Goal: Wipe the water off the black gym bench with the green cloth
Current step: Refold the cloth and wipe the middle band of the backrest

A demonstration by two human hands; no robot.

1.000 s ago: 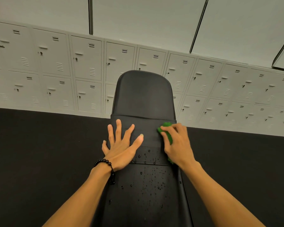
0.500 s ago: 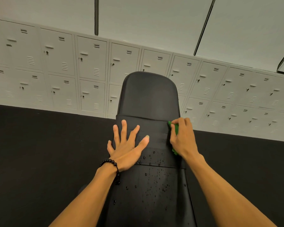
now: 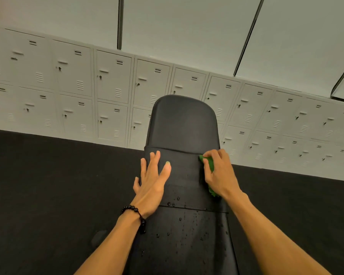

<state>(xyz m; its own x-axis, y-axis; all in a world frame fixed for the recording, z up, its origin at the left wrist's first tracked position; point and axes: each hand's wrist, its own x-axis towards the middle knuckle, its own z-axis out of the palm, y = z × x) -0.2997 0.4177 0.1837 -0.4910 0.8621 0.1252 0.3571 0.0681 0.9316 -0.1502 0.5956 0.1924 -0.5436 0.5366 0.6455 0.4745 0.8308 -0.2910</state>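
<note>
Left hand (image 3: 152, 183): your fingers lie flat and spread on the bench (image 3: 184, 126).
Right hand (image 3: 219, 173): curled around the cloth (image 3: 209, 163).
Droplets (image 3: 179, 218): nearer you.
Lockers (image 3: 107, 92): far behind.

1. A bank of pale grey lockers (image 3: 111, 100) runs along the far wall in two stacked rows, from the left edge of the view to the right edge.
2. Each locker door has a small handle, a keyhole and vent slots.
3. A dark floor (image 3: 48, 185) meets the base of the lockers and spreads toward the viewer on both sides.
4. Above the lockers, a plain light wall (image 3: 187, 32) is split by dark vertical strips (image 3: 119, 22).
</note>
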